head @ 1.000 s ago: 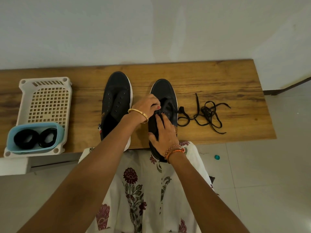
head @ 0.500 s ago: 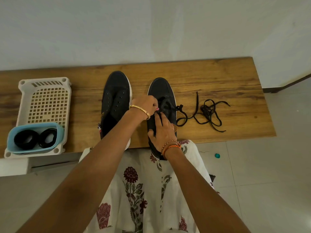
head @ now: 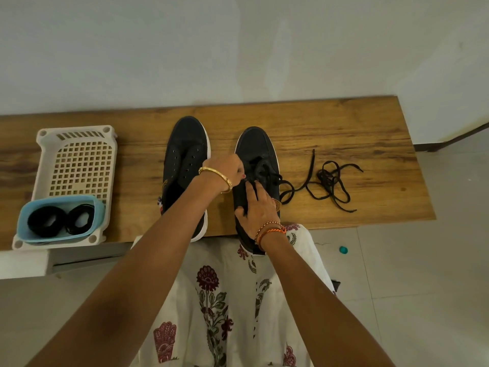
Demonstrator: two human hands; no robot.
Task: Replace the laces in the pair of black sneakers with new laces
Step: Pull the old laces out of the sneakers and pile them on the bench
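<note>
**Unlacing the right sneaker: soft cord, firm shoe**

Both black sneakers side by side on the wooden tabletop, toes toward the wall. Left sneaker already bare, eyelets empty. Right sneaker partly laced, with the old lace bunched over the tongue and trailing off to the right.

Left hand curled at the eyelets, fingertips pinched on a strand of that lace. Right hand laid over the mid part of the right sneaker, fingers spread and pressing it down, thumb against its inner side; nothing clamped in that grip.

Likely handling:
- Lace: light, limp, prone to snagging in the eyelets; best taken close to the eyelet, or at the stiff tip for threading.
- Sneaker: light canvas upper, soft enough to buckle, with a firmer white sole; best steadied by pressing near the heel or gripping the sole edge.
- Loose lace on the tabletop to the right: tangled in loops, apt to knot if pulled by one end. Unclear whether joined to the strand from the shoe.

Containers:
- White lattice basket at the left end of the tabletop.
- Blue tub seated in its near end, holding two coiled black bundles, probably the new laces, not yet touched.
</note>
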